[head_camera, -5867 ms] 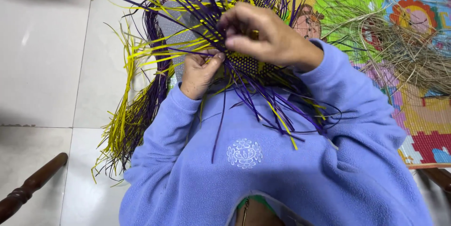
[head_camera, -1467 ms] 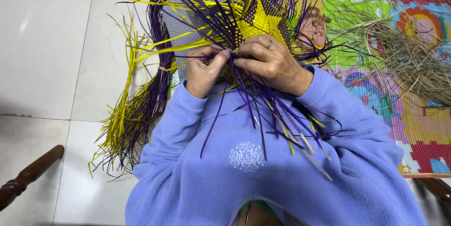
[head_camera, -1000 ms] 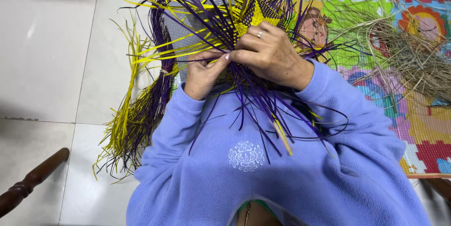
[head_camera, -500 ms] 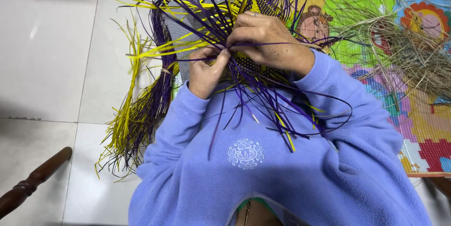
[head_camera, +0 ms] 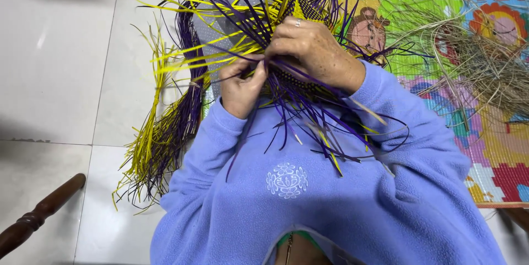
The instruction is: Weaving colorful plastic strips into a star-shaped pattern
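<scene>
— What's underfoot there?

— Pale glossy floor tiles point(head_camera: 60, 66) with thin grout lines on the left; on the right a bright foam play mat point(head_camera: 496, 149) of interlocking pieces, printed with cartoon figures and flowers. A dark turned wooden leg point(head_camera: 38, 215) pokes in at the lower left corner.

— And the materials?

— Thin, flat, springy strips in purple and yellow. They fan out from a half-woven piece point(head_camera: 300, 14) held up in front of the chest, its tight checked weave showing between the hands. A loose bundle of the same strips point(head_camera: 160, 144) trails down onto the tiles at the left. On the mat lies a tangle of dry, straw-coloured fibres point(head_camera: 485, 66).

— The hands?

— The left hand point(head_camera: 242, 86) is closed, pinching purple strips between thumb and fingers. The right hand point(head_camera: 314, 50), a ring on one finger, is curled over the woven piece, gripping it. The sleeves are soft lilac fleece.
</scene>
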